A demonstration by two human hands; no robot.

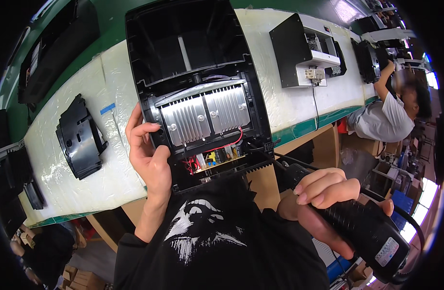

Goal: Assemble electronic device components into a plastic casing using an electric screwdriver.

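The black plastic housing (261, 104) is lying twelve-to-six before the person, its finned aluminium heatsinks (185, 123) facing up. From the right hand (328, 191), these heatsinks are sitting toward ten o'clock; the left hand (152, 164) is resting nearer, gripping the housing's edge at eight o'clock between thumb and fingers. The right hand's fingers are curling around a black power screwdriver (359, 222), whose long axis is running from four toward ten o'clock. A white label (387, 252) on its rear is carrying print too small to read.
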